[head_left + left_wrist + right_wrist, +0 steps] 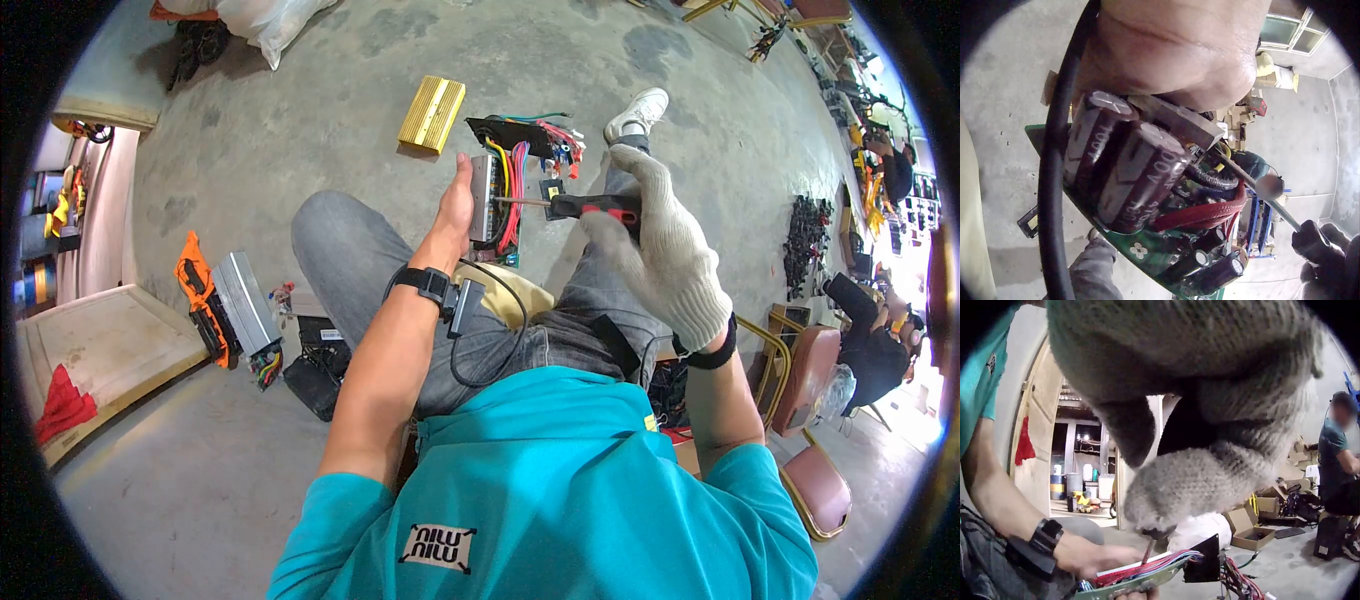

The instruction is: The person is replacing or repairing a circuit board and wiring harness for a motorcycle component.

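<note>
My bare left hand [456, 212] grips a green circuit board [1138, 251] on edge between my knees. Along the board runs a silver metal bar [482, 200], with bundled red and yellow wires [518, 190] beside it. Large dark capacitors [1144, 172] stand close under the palm in the left wrist view. My right hand [668, 250], in a whitish knit glove, holds a screwdriver [570, 206] with a black and red handle. Its shaft points left, the tip at the bar by the wires. In the right wrist view the glove covers most of the handle.
A gold metal case [432, 115] lies on the floor ahead. A black panel [515, 136] with loose wires adjoins the board's far end. At left are a silver case [246, 300] and an orange and black object [196, 290]. Another person [1339, 447] sits at the right.
</note>
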Demonstrator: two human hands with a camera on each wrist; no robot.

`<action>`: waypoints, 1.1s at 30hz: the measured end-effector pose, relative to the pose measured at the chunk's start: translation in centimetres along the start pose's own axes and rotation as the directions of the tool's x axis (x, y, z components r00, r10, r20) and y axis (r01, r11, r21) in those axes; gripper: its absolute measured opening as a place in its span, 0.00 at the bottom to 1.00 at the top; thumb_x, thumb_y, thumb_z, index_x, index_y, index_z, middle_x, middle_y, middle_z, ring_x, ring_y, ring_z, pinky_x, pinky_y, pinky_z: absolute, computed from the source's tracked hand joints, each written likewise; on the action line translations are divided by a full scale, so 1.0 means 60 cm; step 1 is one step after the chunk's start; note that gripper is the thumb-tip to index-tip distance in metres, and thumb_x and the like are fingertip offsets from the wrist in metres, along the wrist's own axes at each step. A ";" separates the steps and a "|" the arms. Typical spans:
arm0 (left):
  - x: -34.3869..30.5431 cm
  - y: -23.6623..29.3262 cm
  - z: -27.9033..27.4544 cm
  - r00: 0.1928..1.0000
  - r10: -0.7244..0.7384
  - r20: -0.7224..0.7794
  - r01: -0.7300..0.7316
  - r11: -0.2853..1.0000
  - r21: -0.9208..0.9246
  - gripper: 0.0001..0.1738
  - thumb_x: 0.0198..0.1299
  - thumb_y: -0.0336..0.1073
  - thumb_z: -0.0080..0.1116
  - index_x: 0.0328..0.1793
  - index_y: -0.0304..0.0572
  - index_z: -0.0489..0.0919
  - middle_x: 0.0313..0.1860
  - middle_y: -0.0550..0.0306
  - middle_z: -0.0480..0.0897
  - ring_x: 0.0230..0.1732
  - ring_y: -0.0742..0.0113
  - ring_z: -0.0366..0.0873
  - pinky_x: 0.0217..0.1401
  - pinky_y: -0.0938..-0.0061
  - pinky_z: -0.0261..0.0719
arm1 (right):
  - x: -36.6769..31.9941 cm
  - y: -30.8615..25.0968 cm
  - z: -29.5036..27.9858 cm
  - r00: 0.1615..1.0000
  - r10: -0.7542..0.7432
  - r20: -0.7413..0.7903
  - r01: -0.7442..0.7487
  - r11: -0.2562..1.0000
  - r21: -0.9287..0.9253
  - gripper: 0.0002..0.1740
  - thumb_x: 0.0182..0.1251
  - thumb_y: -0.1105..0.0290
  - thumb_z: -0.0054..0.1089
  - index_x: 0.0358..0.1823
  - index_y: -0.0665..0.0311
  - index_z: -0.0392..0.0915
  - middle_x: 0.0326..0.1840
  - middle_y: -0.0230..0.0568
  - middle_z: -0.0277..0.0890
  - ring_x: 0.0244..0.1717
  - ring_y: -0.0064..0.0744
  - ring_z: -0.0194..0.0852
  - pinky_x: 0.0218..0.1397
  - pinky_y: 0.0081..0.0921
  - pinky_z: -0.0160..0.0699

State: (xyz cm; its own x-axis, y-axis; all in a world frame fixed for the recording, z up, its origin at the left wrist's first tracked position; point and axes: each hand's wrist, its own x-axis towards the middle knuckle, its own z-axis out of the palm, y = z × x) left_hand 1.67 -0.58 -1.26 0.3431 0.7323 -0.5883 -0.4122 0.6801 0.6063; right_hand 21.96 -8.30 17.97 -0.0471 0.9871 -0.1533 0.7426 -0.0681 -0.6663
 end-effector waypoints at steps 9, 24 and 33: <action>0.001 -0.002 -0.008 0.998 0.007 0.058 -0.008 1.000 0.016 0.38 0.77 0.69 0.27 0.55 0.46 0.80 0.35 0.56 0.85 0.32 0.66 0.85 0.34 0.68 0.87 | -0.002 0.006 0.002 0.999 -0.032 -0.023 0.033 0.999 0.015 0.35 0.63 0.74 0.69 0.69 0.65 0.63 0.50 0.51 0.79 0.49 0.45 0.84 0.55 0.36 0.81; 0.005 -0.005 -0.011 0.996 0.020 0.083 -0.019 1.000 -0.019 0.39 0.76 0.71 0.29 0.57 0.46 0.80 0.35 0.56 0.85 0.32 0.66 0.85 0.34 0.68 0.88 | -0.004 0.013 0.012 0.995 -0.070 -0.064 0.074 0.996 0.056 0.34 0.64 0.77 0.65 0.71 0.64 0.61 0.50 0.49 0.77 0.49 0.41 0.83 0.54 0.35 0.82; 0.006 -0.005 -0.007 0.999 0.025 0.024 -0.024 1.000 -0.004 0.40 0.75 0.72 0.29 0.57 0.46 0.80 0.36 0.56 0.85 0.32 0.66 0.85 0.33 0.68 0.88 | -0.002 0.013 0.009 0.996 -0.047 -0.080 0.048 0.999 0.004 0.35 0.63 0.79 0.65 0.71 0.63 0.62 0.51 0.49 0.78 0.50 0.41 0.82 0.55 0.36 0.81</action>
State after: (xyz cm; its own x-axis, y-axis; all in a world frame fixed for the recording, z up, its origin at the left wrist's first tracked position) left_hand 1.58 -0.54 -1.90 0.3527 0.7493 -0.5604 -0.4240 0.6619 0.6182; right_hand 22.15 -8.54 17.07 -0.0286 0.9976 -0.0628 0.7366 -0.0214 -0.6760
